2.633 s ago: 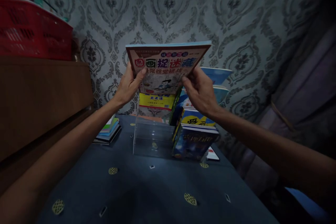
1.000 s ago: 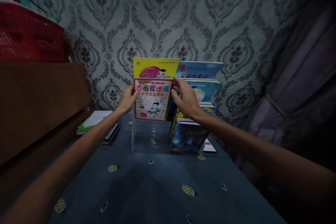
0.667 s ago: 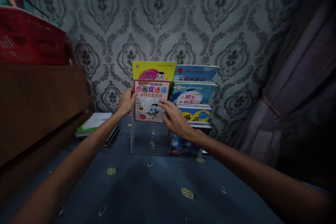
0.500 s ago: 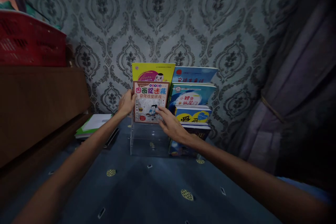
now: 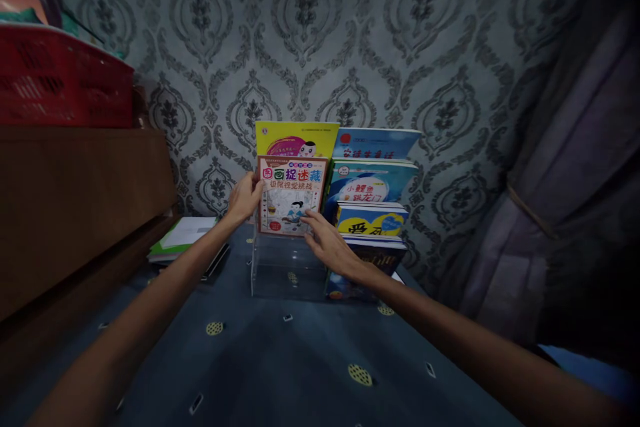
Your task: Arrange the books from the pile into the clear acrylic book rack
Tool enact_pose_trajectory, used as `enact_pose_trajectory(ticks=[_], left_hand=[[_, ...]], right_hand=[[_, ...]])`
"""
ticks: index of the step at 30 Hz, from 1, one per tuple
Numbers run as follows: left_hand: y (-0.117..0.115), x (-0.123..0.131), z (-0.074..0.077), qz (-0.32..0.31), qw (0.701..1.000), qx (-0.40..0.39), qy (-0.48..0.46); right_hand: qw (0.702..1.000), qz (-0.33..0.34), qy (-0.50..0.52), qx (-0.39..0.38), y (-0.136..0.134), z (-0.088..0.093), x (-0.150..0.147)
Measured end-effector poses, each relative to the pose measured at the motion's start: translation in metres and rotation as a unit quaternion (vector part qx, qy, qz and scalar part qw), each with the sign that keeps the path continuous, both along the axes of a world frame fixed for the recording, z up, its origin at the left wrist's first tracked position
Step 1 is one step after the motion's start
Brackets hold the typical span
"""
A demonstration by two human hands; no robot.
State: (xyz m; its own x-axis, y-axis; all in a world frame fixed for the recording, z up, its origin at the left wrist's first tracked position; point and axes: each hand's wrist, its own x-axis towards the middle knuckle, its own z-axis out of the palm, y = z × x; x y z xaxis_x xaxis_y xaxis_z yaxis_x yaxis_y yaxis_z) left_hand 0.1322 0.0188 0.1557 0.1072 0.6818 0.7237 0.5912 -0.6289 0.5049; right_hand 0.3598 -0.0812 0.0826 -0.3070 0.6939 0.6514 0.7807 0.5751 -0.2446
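A brown-bordered picture book [image 5: 283,203] stands upright in the left column of a clear acrylic book rack [image 5: 280,273]. At its left edge is my left hand [image 5: 246,197], closed, with the thumb on the front cover and the other fingers behind it. My right hand [image 5: 330,243] rests its outstretched fingertips against the cover's lower right, the fingers apart. Behind that book rises a yellow book [image 5: 297,133]. The right column holds a blue book [image 5: 377,141] at the back, a teal book [image 5: 375,180], a yellow-and-blue book [image 5: 373,219] and dark books partly hidden by my right hand.
A stack of notebooks [image 5: 187,235] lies left of the rack on the dark patterned cloth [image 5: 280,360]. Further left stands a brown wooden cabinet [image 5: 85,207] with a red plastic basket [image 5: 65,80] on top. A tied curtain [image 5: 530,213] hangs at the right, and a patterned wall [image 5: 310,47] is behind.
The whole view has shifted slightly, so things sit a little further right. Both hands keep about the same places on the picture book.
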Motion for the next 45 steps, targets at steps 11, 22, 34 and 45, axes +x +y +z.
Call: enact_pose_trajectory(ticks=[11,22,34,45], left_hand=[[-0.006,-0.009,-0.007,0.004,1.000,0.006,0.010],[-0.004,-0.007,-0.010,0.014,0.998,-0.024,0.061],[-0.009,-0.009,-0.015,0.004,0.999,-0.021,0.050],[0.013,-0.090,-0.068,0.180,0.944,-0.136,0.239]], right_hand=[[1.000,0.006,0.016,-0.004,0.004,-0.006,0.002],[1.000,0.015,0.022,-0.004,0.007,-0.008,0.000],[0.999,0.014,0.037,-0.024,0.002,-0.012,0.000],[0.999,0.009,0.026,-0.038,-0.012,-0.011,-0.005]])
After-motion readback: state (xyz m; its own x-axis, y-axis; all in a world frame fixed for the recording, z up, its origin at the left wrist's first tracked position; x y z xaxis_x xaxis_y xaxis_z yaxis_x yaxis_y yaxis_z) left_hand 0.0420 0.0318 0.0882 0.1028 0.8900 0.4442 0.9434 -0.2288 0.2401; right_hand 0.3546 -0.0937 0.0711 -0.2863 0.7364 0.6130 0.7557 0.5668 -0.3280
